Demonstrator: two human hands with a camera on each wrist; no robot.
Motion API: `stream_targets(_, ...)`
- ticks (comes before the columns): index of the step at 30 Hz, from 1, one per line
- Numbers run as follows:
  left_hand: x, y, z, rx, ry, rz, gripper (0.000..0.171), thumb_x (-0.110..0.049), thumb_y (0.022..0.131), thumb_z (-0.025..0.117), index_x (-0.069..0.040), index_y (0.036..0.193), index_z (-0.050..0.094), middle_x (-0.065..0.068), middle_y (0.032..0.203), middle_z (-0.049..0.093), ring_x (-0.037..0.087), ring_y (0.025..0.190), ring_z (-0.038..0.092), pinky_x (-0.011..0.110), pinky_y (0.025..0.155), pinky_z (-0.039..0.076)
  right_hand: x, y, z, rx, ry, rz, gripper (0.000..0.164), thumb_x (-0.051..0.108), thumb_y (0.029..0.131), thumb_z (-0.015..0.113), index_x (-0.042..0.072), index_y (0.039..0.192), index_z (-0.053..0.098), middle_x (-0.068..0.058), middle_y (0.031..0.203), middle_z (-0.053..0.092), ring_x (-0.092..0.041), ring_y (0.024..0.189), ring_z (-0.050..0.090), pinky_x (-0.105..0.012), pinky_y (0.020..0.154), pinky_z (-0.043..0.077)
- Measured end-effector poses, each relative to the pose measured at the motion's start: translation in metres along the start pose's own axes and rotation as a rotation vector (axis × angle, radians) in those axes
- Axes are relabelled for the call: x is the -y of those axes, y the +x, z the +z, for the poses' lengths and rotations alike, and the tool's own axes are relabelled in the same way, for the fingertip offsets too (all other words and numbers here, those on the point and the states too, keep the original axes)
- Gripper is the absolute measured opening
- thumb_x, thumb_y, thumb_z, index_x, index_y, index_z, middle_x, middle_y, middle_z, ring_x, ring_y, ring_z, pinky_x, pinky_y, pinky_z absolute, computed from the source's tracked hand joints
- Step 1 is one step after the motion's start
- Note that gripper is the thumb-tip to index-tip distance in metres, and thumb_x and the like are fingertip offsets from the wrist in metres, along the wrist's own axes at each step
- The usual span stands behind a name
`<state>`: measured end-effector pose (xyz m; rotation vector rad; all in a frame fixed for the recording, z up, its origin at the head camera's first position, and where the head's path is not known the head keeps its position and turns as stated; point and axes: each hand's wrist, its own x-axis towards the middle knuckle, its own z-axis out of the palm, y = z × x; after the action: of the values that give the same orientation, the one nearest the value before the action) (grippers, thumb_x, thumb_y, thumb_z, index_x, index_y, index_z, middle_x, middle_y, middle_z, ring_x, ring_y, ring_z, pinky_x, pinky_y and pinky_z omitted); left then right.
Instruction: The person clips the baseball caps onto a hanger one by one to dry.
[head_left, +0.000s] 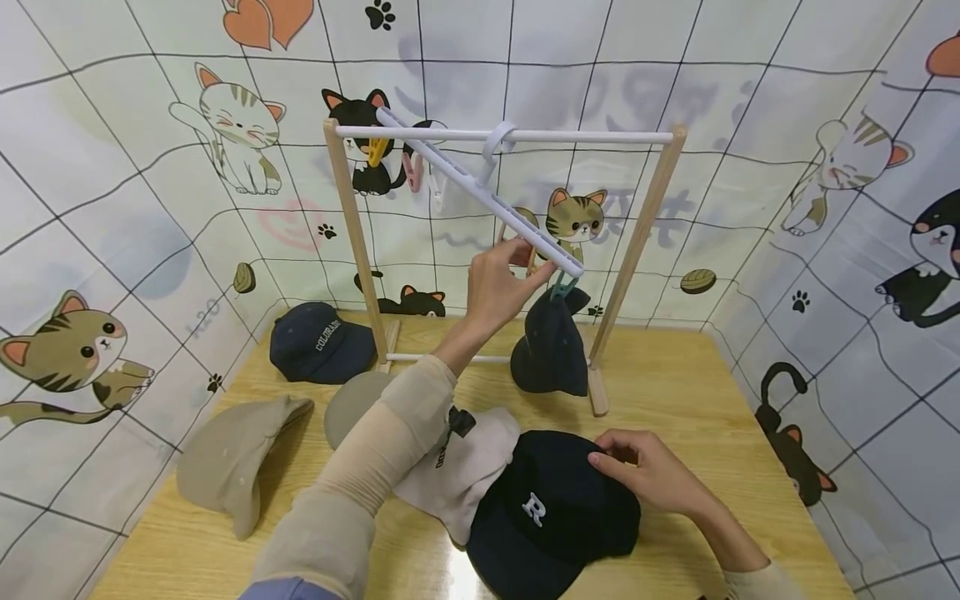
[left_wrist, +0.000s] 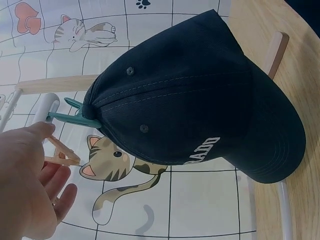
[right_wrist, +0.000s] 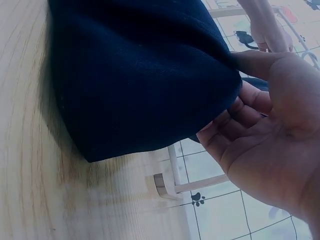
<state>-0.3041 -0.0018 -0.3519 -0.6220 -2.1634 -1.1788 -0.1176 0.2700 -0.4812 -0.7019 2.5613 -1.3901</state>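
My left hand (head_left: 498,287) is at the low end of a tilted white hanger (head_left: 480,187), thumb and fingers pinching a wooden clothespin (left_wrist: 62,152). Right beside it, a green clothespin (left_wrist: 80,117) clamps the crown of a dark navy cap (left_wrist: 175,95), which hangs brim down with white letters partly in sight. Down at the front, my right hand (head_left: 652,471) grips the edge of a black cap (head_left: 570,492) with a white R, thumb on the outside and fingers curled behind. In the right wrist view, dark fabric (right_wrist: 145,80) fills the upper middle.
The hanger hooks over the bar of a wooden-legged rack (head_left: 585,136). A yellow clothespin (head_left: 377,151) and a pink clothespin (head_left: 412,171) dangle from its raised end. On the table (head_left: 697,400) lie a navy cap (head_left: 315,342), a beige cap (head_left: 232,454) and a pale cap (head_left: 480,458).
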Motion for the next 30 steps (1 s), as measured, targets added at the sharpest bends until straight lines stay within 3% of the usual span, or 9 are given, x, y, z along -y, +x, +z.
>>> stream_targets(6,-0.001,0.003,-0.001,-0.022,0.012,0.005,0.034,-0.034,0.095,0.093,-0.006,0.111,0.084,0.011,0.103,0.088,0.030,0.094,0.086,0.047,0.087,0.064,0.001,0.002,-0.003,0.005,0.045,0.011,0.013,0.016,0.112,0.071,0.021,0.103,0.078,0.008,0.085,0.062,-0.009,0.074,0.060,-0.029,0.065,0.049)
stream_targets(13,-0.002,0.003,-0.002,-0.019,0.044,0.013,0.030,-0.034,0.096,0.092,-0.008,0.110,0.085,0.008,0.105,0.089,0.022,0.092,0.086,0.044,0.084,0.065,0.003,0.002,-0.004,-0.027,0.068,0.040,0.010,0.015,0.111,0.072,0.018,0.108,0.081,0.005,0.089,0.067,-0.009,0.076,0.063,-0.029,0.067,0.053)
stream_targets(22,-0.002,0.003,-0.004,-0.023,0.094,0.081,0.025,-0.033,0.099,0.089,-0.009,0.098,0.084,0.007,0.092,0.087,0.022,0.090,0.087,0.043,0.073,0.064,0.013,0.001,-0.006,-0.089,0.079,0.013,0.011,0.012,0.112,0.070,0.013,0.108,0.080,0.007,0.083,0.062,-0.009,0.068,0.057,-0.028,0.062,0.048)
stream_targets(30,-0.003,0.003,-0.005,-0.004,0.151,0.100,0.026,-0.034,0.101,0.087,-0.011,0.113,0.089,0.006,0.097,0.088,0.021,0.090,0.087,0.041,0.068,0.063,0.025,0.001,-0.012,-0.149,0.061,-0.009,0.011,0.008,0.111,0.069,0.012,0.109,0.080,0.007,0.087,0.068,-0.010,0.068,0.057,-0.029,0.061,0.049)
